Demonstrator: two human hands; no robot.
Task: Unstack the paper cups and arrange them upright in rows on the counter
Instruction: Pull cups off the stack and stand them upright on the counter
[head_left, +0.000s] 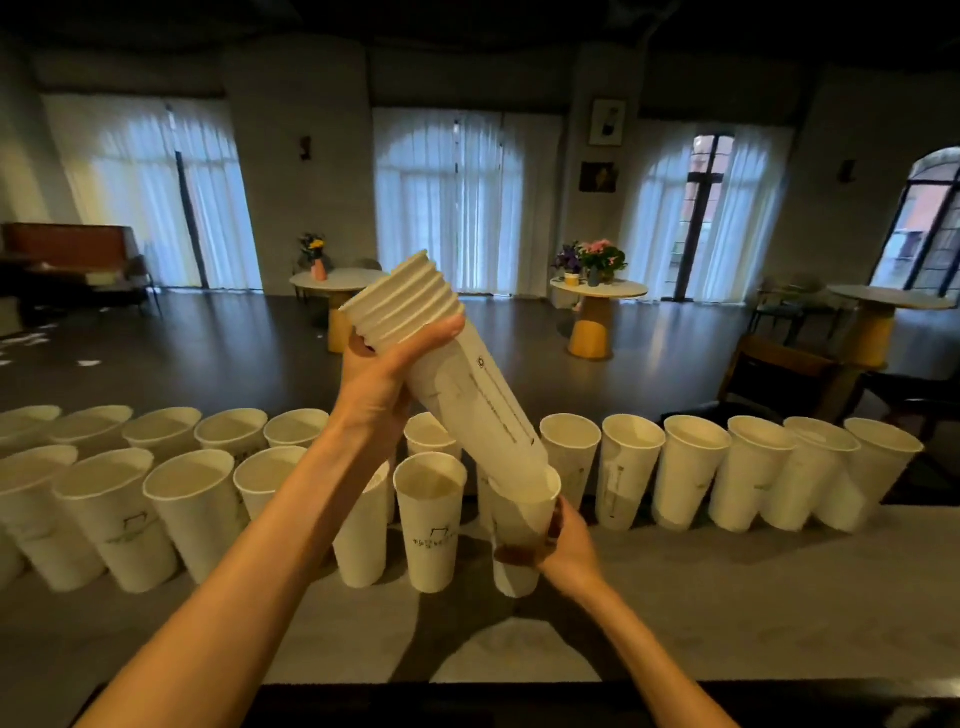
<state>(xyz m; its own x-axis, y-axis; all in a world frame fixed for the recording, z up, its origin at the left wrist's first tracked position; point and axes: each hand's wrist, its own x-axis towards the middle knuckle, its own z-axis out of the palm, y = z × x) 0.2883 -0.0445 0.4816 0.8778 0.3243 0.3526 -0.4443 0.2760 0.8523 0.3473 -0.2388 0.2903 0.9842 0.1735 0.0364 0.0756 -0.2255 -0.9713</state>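
Note:
My left hand (382, 371) grips a stack of white paper cups (452, 374) near its rims, holding it tilted above the counter with the rims up and to the left. My right hand (563, 545) is closed on the outermost cup (522, 525) at the stack's lower end, partly slid off. Two rows of upright white cups stand on the grey counter (727, 587): a far row (691, 467) running the full width, and a near row (161, 514) from the left edge to a printed cup (431, 525) beside the held one.
The counter's dark front edge (519, 704) runs along the bottom. Beyond the counter lies a dim room with round tables (597, 291) bearing flower vases, chairs (779, 374) at the right, and curtained windows.

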